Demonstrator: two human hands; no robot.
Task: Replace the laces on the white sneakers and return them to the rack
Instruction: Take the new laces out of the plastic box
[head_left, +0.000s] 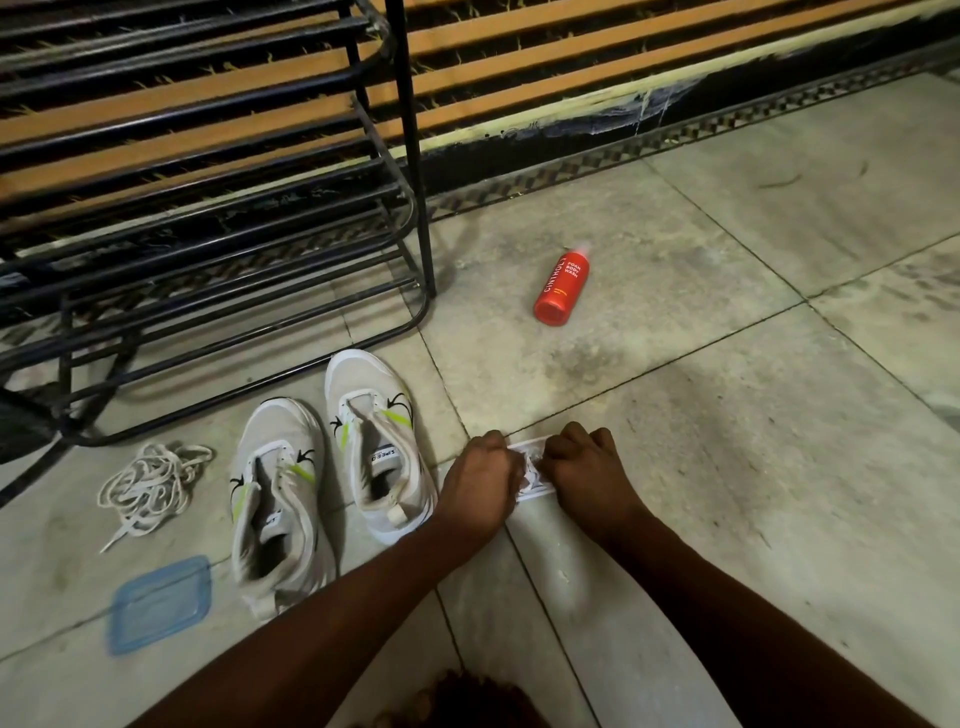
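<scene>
Left hand (480, 465) and right hand (584, 460) both curled tight, pinching small white packet (527, 467) between them, near floor (727, 415). 2 white sneakers (363, 395) unlaced, just left of hands. Loose laces (150, 483) piled near rack (208, 208).

- sneakers (322, 467): white with neon-green stripes and black marks
- loose laces (150, 480): off-white
- bottle (562, 287): red, pale lettering
- lid (161, 603): translucent blue
- rack (218, 218): black
- floor (727, 441): grey tiles

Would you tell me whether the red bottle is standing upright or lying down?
Lying down: the red body-wash bottle rests lengthwise on the floor.
</scene>
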